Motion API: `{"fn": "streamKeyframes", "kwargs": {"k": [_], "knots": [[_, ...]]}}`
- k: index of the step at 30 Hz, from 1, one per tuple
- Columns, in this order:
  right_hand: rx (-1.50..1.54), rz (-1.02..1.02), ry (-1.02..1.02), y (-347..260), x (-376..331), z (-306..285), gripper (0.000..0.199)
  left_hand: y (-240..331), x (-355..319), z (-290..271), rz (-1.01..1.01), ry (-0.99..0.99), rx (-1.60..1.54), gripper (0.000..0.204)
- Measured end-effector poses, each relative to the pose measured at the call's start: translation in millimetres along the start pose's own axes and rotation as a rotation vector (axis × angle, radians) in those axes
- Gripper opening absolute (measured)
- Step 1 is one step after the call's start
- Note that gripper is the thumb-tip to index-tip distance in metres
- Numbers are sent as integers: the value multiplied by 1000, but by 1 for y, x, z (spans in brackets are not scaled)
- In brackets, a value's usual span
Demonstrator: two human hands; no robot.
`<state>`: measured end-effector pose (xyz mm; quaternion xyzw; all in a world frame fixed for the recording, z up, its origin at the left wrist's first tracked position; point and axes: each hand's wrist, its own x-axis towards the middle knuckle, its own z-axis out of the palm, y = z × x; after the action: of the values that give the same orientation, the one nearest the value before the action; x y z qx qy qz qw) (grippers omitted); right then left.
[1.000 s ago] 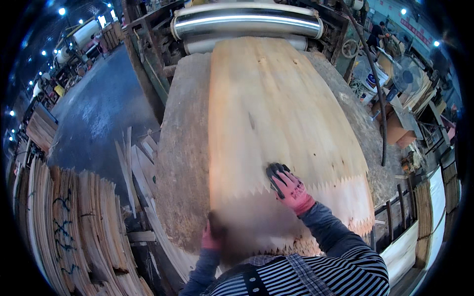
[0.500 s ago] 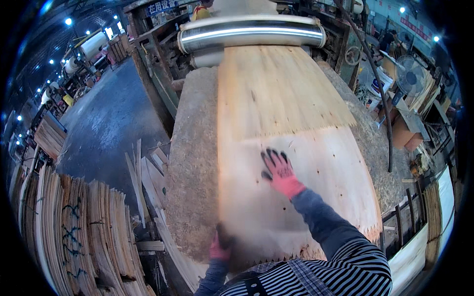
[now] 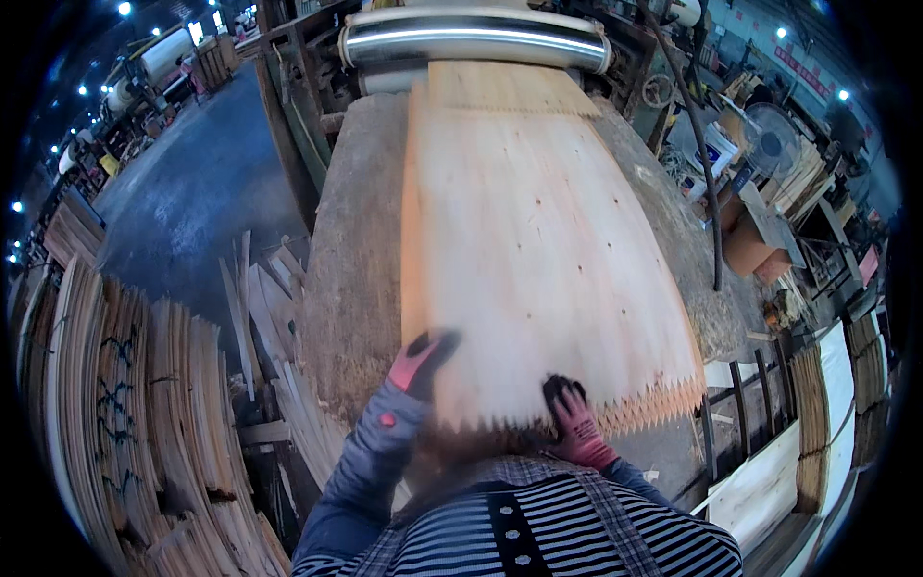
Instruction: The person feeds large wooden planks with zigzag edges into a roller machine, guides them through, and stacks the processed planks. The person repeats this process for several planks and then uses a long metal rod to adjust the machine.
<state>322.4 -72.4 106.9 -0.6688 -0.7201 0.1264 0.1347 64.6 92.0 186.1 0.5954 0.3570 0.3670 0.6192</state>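
Observation:
A pale wood veneer sheet (image 3: 548,240) with small dark knots and a jagged near edge lies over other sheets on the table. My left hand (image 3: 415,365), in a pink glove with dark fingertips, rests at its left edge, fingers stretched over the surface and somewhat blurred. At the jagged near edge, my right hand (image 3: 580,431), gloved alike, has its fingers bent over the sheet. Whatever lies under that hand is hidden. Farther off, another veneer sheet (image 3: 510,87) runs to the shiny metal roller (image 3: 476,43).
The worn table (image 3: 356,212) shows along both sides of the veneer. Stacked veneer (image 3: 144,413) stands at lower left, beside loose wood strips (image 3: 274,317). On the right are a dark upright rod (image 3: 710,173), a fan (image 3: 772,144) and a cardboard box (image 3: 755,245).
The far sheet has gone farther into the roller, and the knotted sheet has slid away from me. My right hand has drawn back to the near edge; my left has moved forward along the side.

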Motion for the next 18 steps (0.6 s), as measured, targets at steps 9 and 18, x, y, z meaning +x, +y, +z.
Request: {"fn": "streamKeyframes", "kwargs": {"k": [9,18], "knots": [[-25,-62,325,-26,-58,-84,48,-37,-45,-15,-184,82,-885,37],[-61,-71,261,-12,65,-92,51,-124,-53,-17,-443,411,653,49]]}}
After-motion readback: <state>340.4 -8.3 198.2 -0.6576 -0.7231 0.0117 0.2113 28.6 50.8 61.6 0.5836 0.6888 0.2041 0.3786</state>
